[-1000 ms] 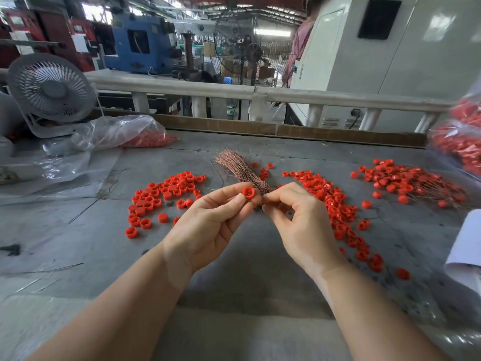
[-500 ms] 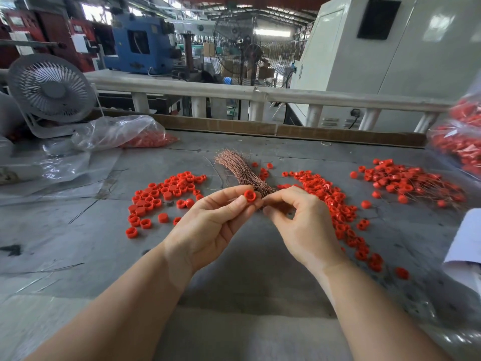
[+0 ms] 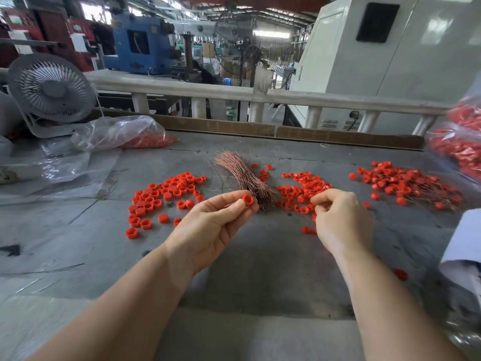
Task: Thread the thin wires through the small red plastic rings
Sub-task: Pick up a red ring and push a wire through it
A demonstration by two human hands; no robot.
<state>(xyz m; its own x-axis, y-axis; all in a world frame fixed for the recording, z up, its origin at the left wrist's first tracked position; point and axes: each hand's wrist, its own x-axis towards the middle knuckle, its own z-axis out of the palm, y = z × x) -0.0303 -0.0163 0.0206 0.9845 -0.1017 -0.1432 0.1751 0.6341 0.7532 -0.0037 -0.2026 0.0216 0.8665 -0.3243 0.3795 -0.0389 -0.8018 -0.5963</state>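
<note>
My left hand (image 3: 208,227) pinches one small red ring (image 3: 247,200) between thumb and fingertips, its hole facing up. My right hand (image 3: 341,220) is well to the right of it, fingertips pinched together on a thin wire that barely shows. Behind the ring a bundle of copper-coloured wires (image 3: 242,175) lies on the grey table (image 3: 260,269). Loose red rings lie in a pile on the left (image 3: 161,196) and another in the middle (image 3: 302,188). The pile at the right (image 3: 400,183) has wires sticking out of its rings.
A clear bag with red rings (image 3: 125,134) lies at the back left beside a white fan (image 3: 49,89). Another bag of red rings (image 3: 463,149) hangs in at the right edge. White fabric (image 3: 466,246) lies at the right. A railing (image 3: 234,92) borders the table's far side.
My right hand was pinched close against the ring; it has drawn away to the right. My left hand keeps holding the ring in about the same place.
</note>
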